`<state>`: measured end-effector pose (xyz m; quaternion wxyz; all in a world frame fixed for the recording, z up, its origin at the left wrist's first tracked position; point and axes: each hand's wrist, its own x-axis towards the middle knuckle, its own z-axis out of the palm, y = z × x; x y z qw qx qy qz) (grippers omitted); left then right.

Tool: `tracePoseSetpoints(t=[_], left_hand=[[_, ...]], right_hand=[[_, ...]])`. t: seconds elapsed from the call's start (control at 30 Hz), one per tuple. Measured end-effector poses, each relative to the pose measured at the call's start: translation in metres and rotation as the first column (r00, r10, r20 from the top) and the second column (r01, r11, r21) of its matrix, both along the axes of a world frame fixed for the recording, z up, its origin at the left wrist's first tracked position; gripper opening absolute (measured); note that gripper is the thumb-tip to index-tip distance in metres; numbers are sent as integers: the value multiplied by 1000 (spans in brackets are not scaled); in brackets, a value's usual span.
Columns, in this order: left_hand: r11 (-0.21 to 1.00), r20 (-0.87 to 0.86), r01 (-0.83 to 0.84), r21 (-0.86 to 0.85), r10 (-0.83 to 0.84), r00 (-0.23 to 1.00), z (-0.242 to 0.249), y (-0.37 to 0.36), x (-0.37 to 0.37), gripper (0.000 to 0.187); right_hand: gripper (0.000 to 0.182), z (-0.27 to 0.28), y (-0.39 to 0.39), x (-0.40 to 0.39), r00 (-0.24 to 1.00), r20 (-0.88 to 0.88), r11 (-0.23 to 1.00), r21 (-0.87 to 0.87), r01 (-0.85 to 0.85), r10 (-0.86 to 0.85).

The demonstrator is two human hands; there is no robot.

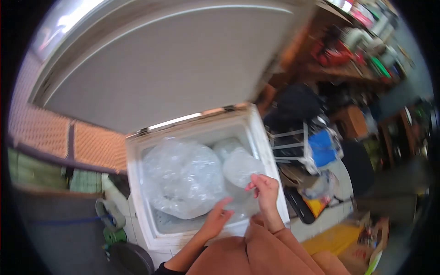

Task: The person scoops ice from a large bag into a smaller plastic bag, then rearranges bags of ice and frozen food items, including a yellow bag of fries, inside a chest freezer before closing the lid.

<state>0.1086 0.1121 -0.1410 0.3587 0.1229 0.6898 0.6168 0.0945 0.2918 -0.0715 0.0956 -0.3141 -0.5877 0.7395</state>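
A white chest freezer (270,165) stands before me with its lid (174,64) raised. Inside, a large clear plastic bag (183,178) with pale contents fills the left and middle. To its right is a smaller clear bag (240,167), whitish and rounded; another pale bag (227,145) lies partly behind it. My right hand (265,188) is closed in a pinch at the lower right edge of the smaller bag. My left hand (217,219), slightly blurred, hovers near the large bag's lower right side, fingers apart and nothing in them.
A cluttered wooden shelf (334,71) stands at upper right. Below it are a white metal rack (293,142), a blue item (322,148) and a yellow sheet (334,236) on the floor. Left of the freezer lie a grey-green shoe (110,213) and a dark round pan-like object (132,259).
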Motion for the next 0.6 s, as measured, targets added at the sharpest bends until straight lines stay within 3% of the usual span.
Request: tracePoseSetpoints(t=[0.03,0.07,0.1,0.13,0.17,0.23,0.27,0.33,0.37,0.4,0.47,0.5,0.53,0.6], left_hand=[[996,22,84,14,-85,996,6,4,-3,51],[965,314,-186,184,122,941,17,12,-8,50],[858,615,-467,215,253,747,23,18,-10,49],[826,754,-470,312,86,651,21,18,-17,50],[783,853,-494,378,-86,515,17,20,-24,51],[813,851,-407,417,-191,490,18,37,-27,55],[793,838,-407,453,-224,497,21,47,-22,60],[815,821,-291,502,-343,456,28,61,1,62],[803,795,-240,545,-403,454,33,63,11,63],[784,762,-197,589,-458,457,38,65,20,65],[729,684,-118,675,-556,472,47,66,35,68],[695,640,-82,715,-602,477,50,67,44,70],[663,600,-50,747,-640,481,55,71,53,72],[608,531,9,794,-700,478,56,79,68,74]], right_hand=[[27,9,2,12,999,-19,999,-38,-32,31],[26,19,6,25,998,-40,996,-73,-51,48],[27,31,3,36,993,-120,991,-127,-32,17],[29,44,3,48,978,-206,985,-170,-13,-22],[29,58,9,65,975,-184,983,-153,99,-127],[30,84,19,99,952,-168,966,93,-243,256],[30,92,21,115,975,-148,983,101,-152,166],[31,110,22,145,879,-221,865,390,-316,421],[30,119,21,161,878,-187,851,398,-343,441],[30,124,17,177,896,-190,864,403,-301,401],[31,128,12,208,977,-173,956,286,-71,124],[15,115,16,229,995,-34,905,420,-68,91],[15,113,19,242,997,-46,908,418,-38,62],[29,110,21,264,913,-139,642,671,372,-384]])
